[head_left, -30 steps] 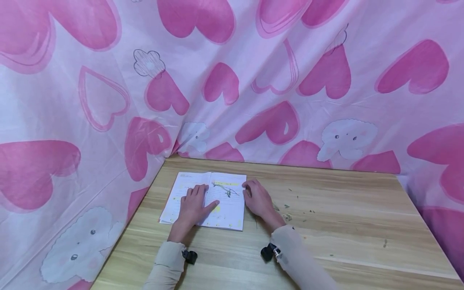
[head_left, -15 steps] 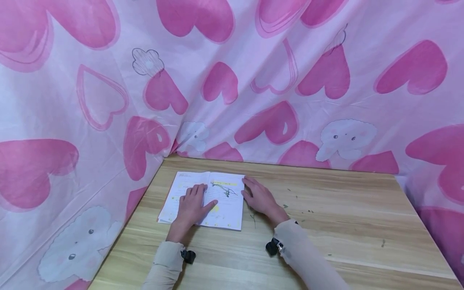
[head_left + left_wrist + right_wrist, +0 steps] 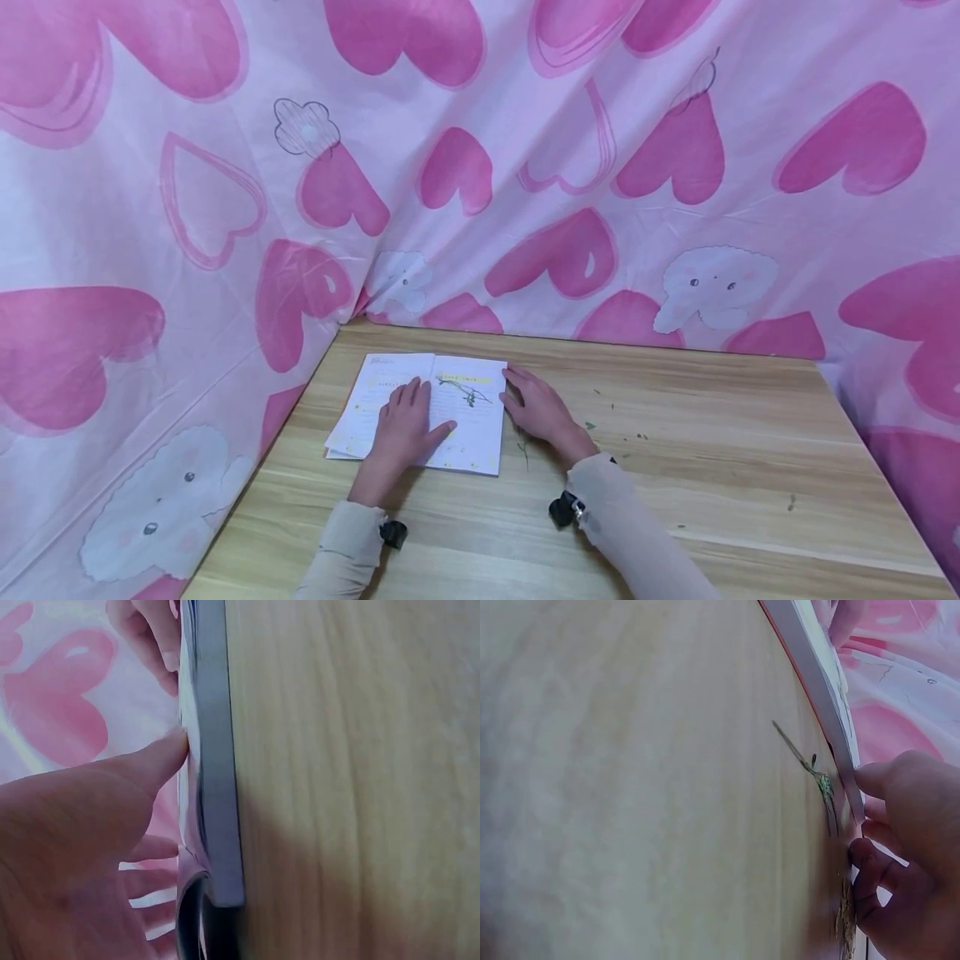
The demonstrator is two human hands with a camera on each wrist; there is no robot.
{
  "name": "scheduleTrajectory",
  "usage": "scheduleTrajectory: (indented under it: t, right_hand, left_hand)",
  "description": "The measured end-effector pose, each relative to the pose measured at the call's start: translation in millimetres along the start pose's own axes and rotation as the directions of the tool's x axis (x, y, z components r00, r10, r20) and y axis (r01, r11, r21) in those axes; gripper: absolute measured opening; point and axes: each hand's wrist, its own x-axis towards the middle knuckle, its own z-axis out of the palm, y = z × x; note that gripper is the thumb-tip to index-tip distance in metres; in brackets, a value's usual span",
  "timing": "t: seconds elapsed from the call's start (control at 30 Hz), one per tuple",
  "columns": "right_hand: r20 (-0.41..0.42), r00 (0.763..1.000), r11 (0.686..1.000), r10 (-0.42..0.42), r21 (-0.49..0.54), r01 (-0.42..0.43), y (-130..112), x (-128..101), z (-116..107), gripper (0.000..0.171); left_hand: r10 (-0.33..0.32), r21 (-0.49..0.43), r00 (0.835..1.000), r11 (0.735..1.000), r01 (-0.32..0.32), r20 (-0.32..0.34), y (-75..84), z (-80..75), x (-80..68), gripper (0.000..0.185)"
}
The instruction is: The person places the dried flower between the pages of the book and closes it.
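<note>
An open book (image 3: 480, 442) with printed pages and yellow marks lies on the wooden table. My left hand (image 3: 403, 429) rests across its middle, fingers extended and thumb spread onto the right page. A thin green plant sprig (image 3: 470, 398) lies on that page. At the book's right edge is my right hand (image 3: 542, 410), its thumb and index finger touching the edge. In the right wrist view, the thumb (image 3: 874, 780) meets the edge and lower fingers curl; whether they pinch a page is unclear. The left wrist view shows the book's thick side (image 3: 220, 780) beneath my left thumb (image 3: 166, 756).
Another sprig (image 3: 823, 782) lies on the table beside the book's right edge. Small leaf bits (image 3: 590, 426) are scattered farther right on the wooden table (image 3: 720, 417). A pink heart-patterned cloth (image 3: 555, 150) hangs behind and at the left.
My right hand has shifted slightly, its index finger reaching farther up along the book's right edge and spreading from the thumb. My left hand stays on the book with only a small shift.
</note>
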Motion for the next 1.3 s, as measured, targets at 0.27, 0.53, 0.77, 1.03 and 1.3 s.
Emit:
scheduleTrajectory:
  t: [0.27, 0.53, 0.77, 1.03, 1.3]
  right_hand:
    - [0.017, 1.000, 1.000, 0.003, -0.015, -0.003, 3, 1, -1, 0.060]
    - [0.049, 0.997, 0.996, -0.058, -0.069, 0.062, 6, 4, -2, 0.060]
    - [0.073, 0.997, 0.996, -0.029, -0.078, 0.034, 4, 7, -4, 0.059]
    - [0.060, 0.998, 0.997, -0.030, -0.075, 0.034, 1, 7, -2, 0.059]
    - [0.064, 0.997, 0.997, -0.035, -0.065, 0.039, 3, 6, 0, 0.059]
  left_hand:
    - [0.250, 0.019, 0.962, 0.968, -0.249, -0.109, 26.0, 1.1, -8.7, 0.059]
    - [0.384, -0.034, 0.923, 0.922, -0.385, -0.028, 46.7, 19.9, -13.0, 0.055]
    - [0.366, -0.032, 0.931, 0.930, -0.366, -0.015, 47.1, 24.4, -10.6, 0.067]
    - [0.380, -0.075, 0.925, 0.922, -0.379, -0.003, 50.6, 24.3, -10.1, 0.063]
    - [0.417, -0.056, 0.909, 0.907, -0.417, -0.023, 59.9, 24.6, -10.5, 0.034]
